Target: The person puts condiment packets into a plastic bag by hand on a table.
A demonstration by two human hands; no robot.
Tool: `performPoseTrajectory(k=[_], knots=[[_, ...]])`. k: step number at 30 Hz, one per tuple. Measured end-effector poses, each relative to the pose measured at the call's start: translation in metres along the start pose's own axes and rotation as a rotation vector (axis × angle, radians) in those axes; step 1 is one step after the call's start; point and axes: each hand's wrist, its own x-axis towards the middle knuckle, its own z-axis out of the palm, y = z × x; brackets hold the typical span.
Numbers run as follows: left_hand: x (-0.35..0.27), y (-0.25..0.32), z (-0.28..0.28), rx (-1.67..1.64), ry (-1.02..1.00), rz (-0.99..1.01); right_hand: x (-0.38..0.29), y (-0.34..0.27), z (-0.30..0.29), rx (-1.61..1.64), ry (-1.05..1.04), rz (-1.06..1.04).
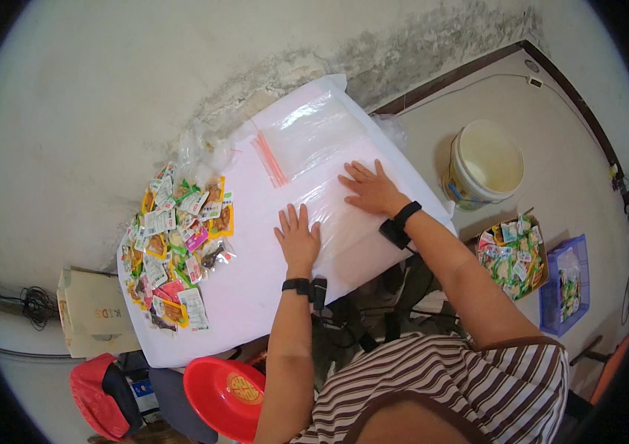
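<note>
My left hand [299,242] rests palm down with spread fingers at the left edge of a clear plastic bag [342,241], which lies flat on the white-covered table [248,299]. Farther up the same bag, my right hand [374,191] presses down with its fingers apart. Neither hand grasps anything. Beyond them lie clear zip bags [314,136], their red zip strips [269,158] lined up on the left side. A heap of small vacuum-packed snack packets [173,244] covers the table's left end.
Crumpled clear plastic [201,152] sits by the wall behind the heap. On the floor at right are a white bucket [486,161], a cardboard box of packets [511,255] and a blue plastic crate [550,288]. A red basin [212,397] and a carton [95,316] stand at lower left.
</note>
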Motion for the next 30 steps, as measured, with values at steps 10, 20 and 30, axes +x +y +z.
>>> performPoseTrajectory(k=[10,20,30], knots=[[0.002,0.003,-0.006,0.049,-0.039,-0.022,-0.045,0.003,-0.004,0.041,0.216,0.060],[0.005,-0.002,-0.009,-0.163,0.174,0.004,-0.058,0.013,0.007,0.553,0.502,0.281],[-0.010,-0.013,-0.027,-0.331,0.036,-0.434,-0.029,0.021,-0.001,0.340,0.169,0.537]])
